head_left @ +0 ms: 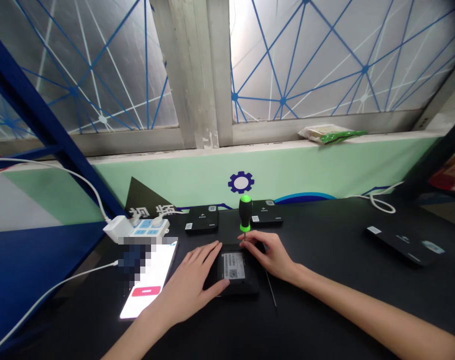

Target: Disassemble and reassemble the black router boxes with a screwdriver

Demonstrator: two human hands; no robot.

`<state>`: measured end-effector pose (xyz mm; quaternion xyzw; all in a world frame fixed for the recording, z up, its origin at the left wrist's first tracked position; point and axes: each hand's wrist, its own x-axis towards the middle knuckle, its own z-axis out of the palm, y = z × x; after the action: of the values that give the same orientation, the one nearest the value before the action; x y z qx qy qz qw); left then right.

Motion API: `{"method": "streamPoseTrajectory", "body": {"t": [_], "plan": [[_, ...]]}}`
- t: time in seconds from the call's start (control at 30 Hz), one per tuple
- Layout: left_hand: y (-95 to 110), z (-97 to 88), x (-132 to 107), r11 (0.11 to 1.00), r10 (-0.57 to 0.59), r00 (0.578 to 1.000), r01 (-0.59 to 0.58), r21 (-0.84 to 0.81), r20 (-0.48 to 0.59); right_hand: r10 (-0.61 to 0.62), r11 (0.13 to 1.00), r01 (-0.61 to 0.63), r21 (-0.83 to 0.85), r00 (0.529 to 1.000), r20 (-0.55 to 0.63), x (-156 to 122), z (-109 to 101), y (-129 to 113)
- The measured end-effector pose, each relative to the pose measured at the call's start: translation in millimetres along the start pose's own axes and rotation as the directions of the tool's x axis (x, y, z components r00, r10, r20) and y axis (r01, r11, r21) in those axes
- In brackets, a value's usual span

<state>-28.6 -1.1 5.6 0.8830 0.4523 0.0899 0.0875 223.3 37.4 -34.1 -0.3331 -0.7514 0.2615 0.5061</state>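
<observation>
A black box-like device with a white printed label lies on the black table in front of me. My left hand rests along its left side, fingers stretched out and thumb apart on the label's lower edge. My right hand pinches the thin shaft of a screwdriver low down, near the far edge of the device. The screwdriver stands upright with its black and green handle on top. Its tip is hidden by my fingers. A thin metal rod extends from beneath my right hand.
Two similar black boxes stand at the back, and another box lies at the right. A lit tablet-like screen, a power strip and a white charger with cables are on the left. A packet lies on the sill.
</observation>
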Motion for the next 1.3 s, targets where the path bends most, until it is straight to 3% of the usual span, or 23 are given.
{"method": "streamPoseTrajectory", "body": {"t": [1.3], "plan": [[0.4,-0.4,-0.2,1.0,0.0,1.0,0.0,0.0,-0.002,-0.037,0.999,0.037,0.029,0.999,-0.003,-1.7,-1.4,-1.8]]}}
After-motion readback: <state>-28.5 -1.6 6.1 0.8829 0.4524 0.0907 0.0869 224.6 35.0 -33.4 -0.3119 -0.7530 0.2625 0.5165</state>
